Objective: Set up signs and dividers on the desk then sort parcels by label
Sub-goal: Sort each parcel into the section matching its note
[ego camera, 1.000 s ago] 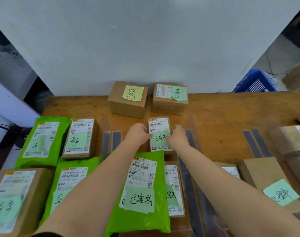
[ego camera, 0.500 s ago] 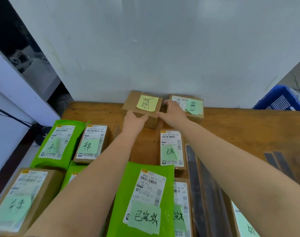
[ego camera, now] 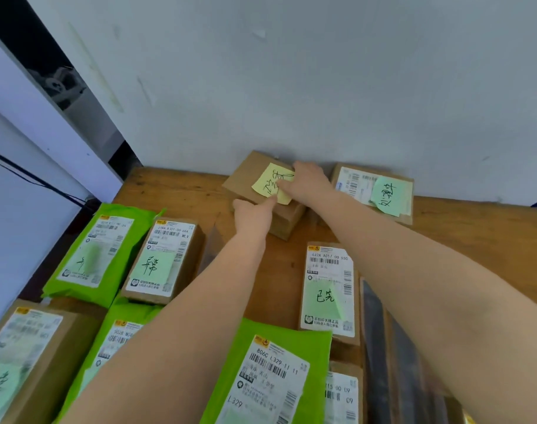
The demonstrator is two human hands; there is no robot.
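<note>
A brown cardboard box lies tilted at the back of the wooden desk, against the wall. It carries a yellow sticky note with handwriting. My left hand grips the box's near edge. My right hand lies on its top right side, fingers over the note. To the right sits a second brown box with a shipping label and a green note. Below it lies a small labelled parcel with a green note.
Green mailer bags and labelled boxes fill the left and near desk. Dark divider strips lie at the right. A grey wall stands close behind, and the desk's left edge drops off.
Both hands left the small labelled parcel, reached to the back, and closed on the box with the yellow note. That box now sits turned at an angle. The view has shifted left.
</note>
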